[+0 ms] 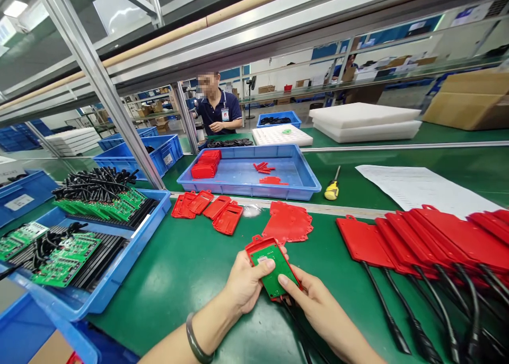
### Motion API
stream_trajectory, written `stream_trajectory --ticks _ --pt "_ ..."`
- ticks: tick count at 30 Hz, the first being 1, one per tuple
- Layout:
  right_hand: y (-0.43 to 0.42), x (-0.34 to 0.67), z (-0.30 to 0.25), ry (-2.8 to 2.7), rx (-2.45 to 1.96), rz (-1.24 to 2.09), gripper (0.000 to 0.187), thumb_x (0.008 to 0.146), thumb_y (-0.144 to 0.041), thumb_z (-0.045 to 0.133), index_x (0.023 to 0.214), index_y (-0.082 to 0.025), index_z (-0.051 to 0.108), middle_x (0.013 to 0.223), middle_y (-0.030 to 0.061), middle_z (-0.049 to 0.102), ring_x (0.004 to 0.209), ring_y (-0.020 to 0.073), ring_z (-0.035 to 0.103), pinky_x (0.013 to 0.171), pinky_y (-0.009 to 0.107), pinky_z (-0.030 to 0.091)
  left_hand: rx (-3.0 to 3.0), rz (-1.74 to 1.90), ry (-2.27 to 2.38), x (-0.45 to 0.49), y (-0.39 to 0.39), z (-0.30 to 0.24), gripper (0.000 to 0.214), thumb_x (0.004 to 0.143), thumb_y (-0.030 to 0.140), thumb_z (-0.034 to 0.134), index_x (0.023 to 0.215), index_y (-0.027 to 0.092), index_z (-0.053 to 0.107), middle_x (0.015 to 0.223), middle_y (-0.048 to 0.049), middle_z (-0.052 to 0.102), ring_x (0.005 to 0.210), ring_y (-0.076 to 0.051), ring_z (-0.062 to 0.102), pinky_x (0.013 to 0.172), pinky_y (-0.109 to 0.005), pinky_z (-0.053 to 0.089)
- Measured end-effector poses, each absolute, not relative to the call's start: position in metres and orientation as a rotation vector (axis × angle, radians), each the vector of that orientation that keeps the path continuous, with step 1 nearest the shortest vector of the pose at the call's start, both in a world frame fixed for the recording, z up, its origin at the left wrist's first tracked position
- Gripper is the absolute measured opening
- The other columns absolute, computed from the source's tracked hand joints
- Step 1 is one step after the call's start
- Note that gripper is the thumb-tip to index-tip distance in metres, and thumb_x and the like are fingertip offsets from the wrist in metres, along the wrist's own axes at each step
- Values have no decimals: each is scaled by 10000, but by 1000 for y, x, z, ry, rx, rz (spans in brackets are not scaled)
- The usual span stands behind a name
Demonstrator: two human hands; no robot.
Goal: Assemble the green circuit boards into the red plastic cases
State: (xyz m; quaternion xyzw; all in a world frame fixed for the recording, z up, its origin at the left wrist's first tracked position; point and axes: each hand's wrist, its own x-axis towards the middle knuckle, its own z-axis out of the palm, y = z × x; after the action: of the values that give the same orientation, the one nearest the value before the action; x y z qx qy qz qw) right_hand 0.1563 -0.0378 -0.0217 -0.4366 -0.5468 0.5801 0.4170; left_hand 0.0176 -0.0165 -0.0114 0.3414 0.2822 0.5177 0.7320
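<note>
My left hand [244,285] and my right hand [308,295] together hold a red plastic case half [256,246] with a green circuit board [276,274] lying in it. Both thumbs press on the board. A black cable [302,337] runs down from it between my wrists. Just beyond lies a stack of flat red covers [288,222]. To the right, a row of closed red cases [421,239] with black cables overlaps along the green table [178,268].
A blue tray [115,258] at left holds green boards with black cables. Loose red case halves [210,207] lie ahead, with another blue tray [302,176] of red parts behind them. A yellow screwdriver [332,190], white paper [421,186] and foam sheets [363,121] sit farther back. A person [218,112] works opposite.
</note>
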Motion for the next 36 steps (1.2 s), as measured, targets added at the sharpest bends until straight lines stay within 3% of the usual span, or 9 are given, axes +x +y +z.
stream_trajectory --ticks 8,16,23,30,36 --pt "-34 158 -31 -1364 -1082 1505 405 793 -511 587 924 -135 665 675 2 570 590 149 468 559 259 418 809 1183 685 21 -18 -17 330 682 248 733 968 89 689 919 -135 698 867 -250 637 828 -352 452" --pt "-33 160 -22 -1422 -1084 1565 425 785 -496 603 1003 -135 651 795 41 642 751 205 548 688 300 456 660 1119 630 18 -14 -23 341 636 160 751 965 92 691 919 -134 696 862 -239 635 799 -335 470" --pt "-29 163 -41 -1413 -1120 1585 440 765 -535 607 877 -113 664 623 12 604 530 146 487 521 260 418 636 1168 677 25 -16 -32 299 637 150 754 923 93 690 880 -108 690 808 -191 627 803 -313 463" --pt "-27 164 -40 -1477 -1152 1455 449 767 -555 594 945 -150 671 725 26 655 657 205 575 615 301 489 690 1225 710 27 -17 -30 277 664 188 745 918 95 684 873 -101 688 790 -179 617 807 -320 457" --pt "-26 167 -29 -1512 -1148 1449 459 823 -559 511 978 -150 649 830 53 669 771 229 596 716 330 499 862 1054 762 16 -11 -23 320 696 272 736 960 102 675 860 -75 678 799 -155 596 799 -288 453"
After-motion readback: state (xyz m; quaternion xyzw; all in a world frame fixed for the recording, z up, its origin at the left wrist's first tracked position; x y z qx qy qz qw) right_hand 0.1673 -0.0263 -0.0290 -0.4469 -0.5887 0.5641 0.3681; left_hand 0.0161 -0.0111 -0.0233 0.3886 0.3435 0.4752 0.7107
